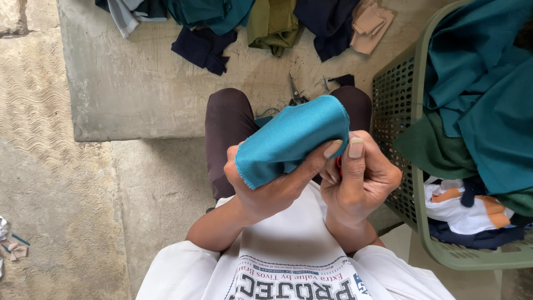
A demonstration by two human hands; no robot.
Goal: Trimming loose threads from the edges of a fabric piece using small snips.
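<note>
Concrete slab [139, 83] ahead, strewn with cloth pieces [266, 22]. Green laundry basket [416, 183] at the person's right, stuffed with teal and mixed fabric. Teal cloth piece [291, 139] sits over the lap, wrapped around the left hand [266, 186], thumb clamping it. Right hand [358, 178] curled against the cloth's right edge, pinching something small and red, too hidden to identify. Small snips [297, 94] lie on the slab edge. Looks like mid-step edge handwork; next move calls for holding the fold taut.
</note>
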